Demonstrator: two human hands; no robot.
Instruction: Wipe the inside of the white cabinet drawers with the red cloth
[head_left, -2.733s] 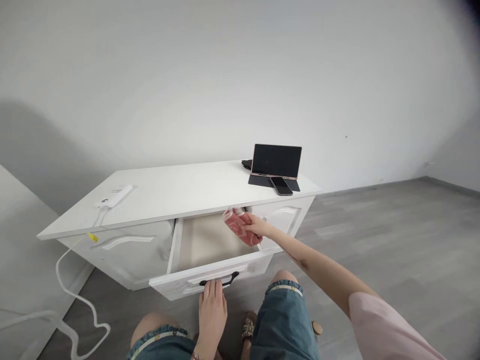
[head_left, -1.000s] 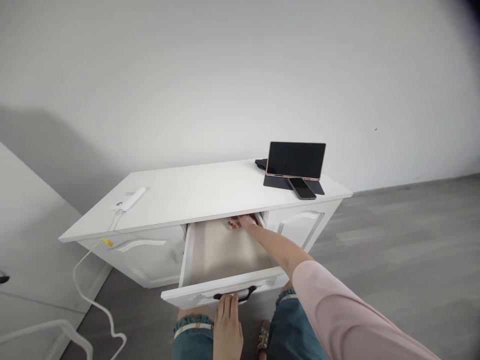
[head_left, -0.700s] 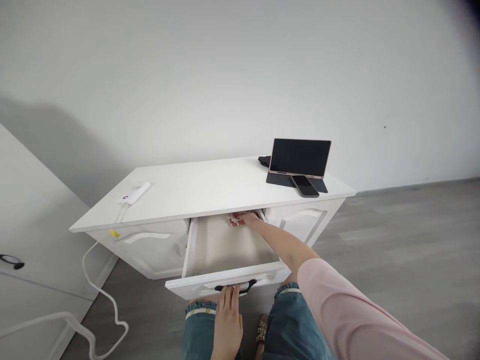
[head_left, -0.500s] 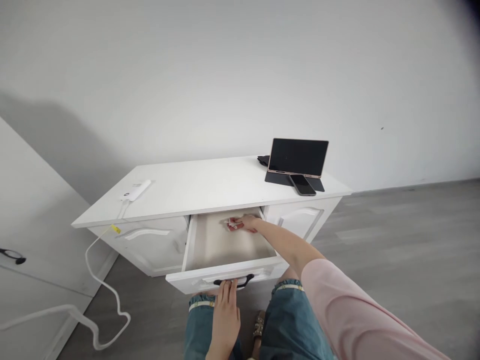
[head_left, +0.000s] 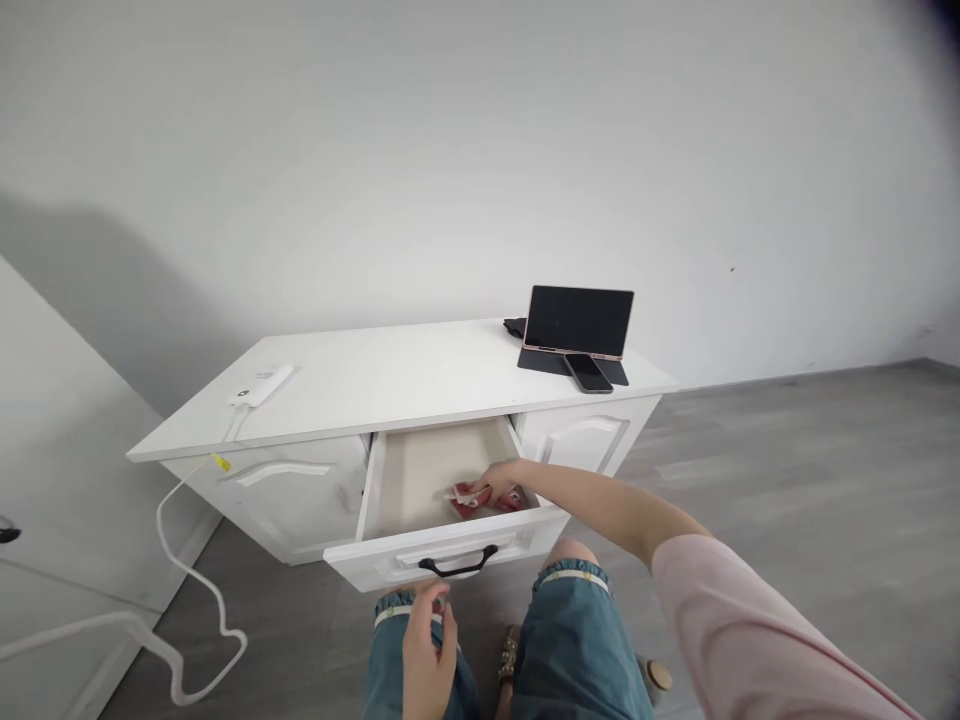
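Note:
A white drawer (head_left: 405, 505) is pulled out from the middle of a white cabinet (head_left: 390, 370). Inside it, near the front right, my right hand (head_left: 501, 478) is closed on a crumpled red-and-white item (head_left: 469, 500); whether it is cloth or a soft packet I cannot tell. More of the red and white shows under and right of the fingers. My left hand (head_left: 429, 650) is off the drawer's black handle (head_left: 459, 566), just below it, over my left knee. Its fingers are bent and apart, and I see nothing held.
On the cabinet top stand a tablet (head_left: 577, 320) on a dark cover, a phone (head_left: 588, 373) and a black item (head_left: 514, 327). At the left lies a white device (head_left: 262, 388) with a white cable (head_left: 196, 575) hanging to the floor. A round-topped object (head_left: 658, 674) stands by my right leg.
My right hand has moved toward the drawer's front with the red-and-white item. My left hand has let go of the handle and dropped lower. The view has shifted slightly.

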